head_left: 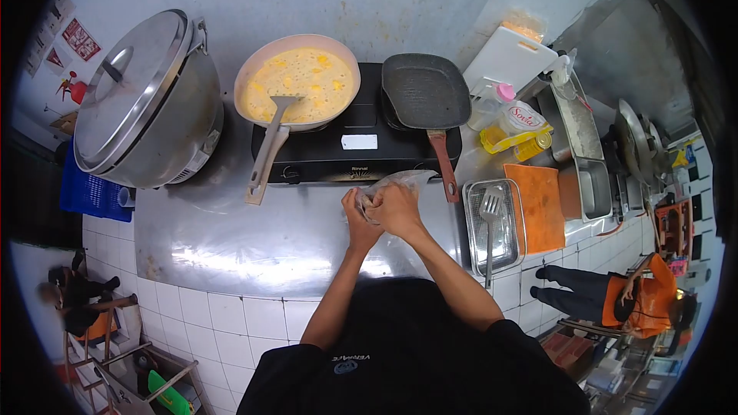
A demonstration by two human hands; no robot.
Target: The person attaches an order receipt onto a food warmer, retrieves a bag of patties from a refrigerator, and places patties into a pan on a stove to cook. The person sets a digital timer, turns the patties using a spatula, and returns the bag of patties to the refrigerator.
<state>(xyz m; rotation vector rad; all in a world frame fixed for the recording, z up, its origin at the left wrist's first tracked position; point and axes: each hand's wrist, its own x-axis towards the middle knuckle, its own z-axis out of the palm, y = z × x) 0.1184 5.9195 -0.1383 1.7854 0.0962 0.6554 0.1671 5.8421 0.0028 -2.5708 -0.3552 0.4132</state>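
Steel counter [223, 238] runs across the middle of the frame, under a pale wall [400, 0]. Just below the stove [323, 160], at the centre, a clear plastic bag [421, 177] is gathered between two hands. Fingers of the left hand [360, 214] and right hand [396, 207] are curled tight around it — some fingertips are hidden. Above sit a pan [290, 41] of yellowish liquid [327, 81], upper centre-left, and a dark square pan [425, 91], upper centre-right — a big pot [146, 107] fills the upper left.

bag [417, 177]: thin see-through plastic | counter [223, 242]: glossy smooth metal | square pan [425, 91]: matt, ridged
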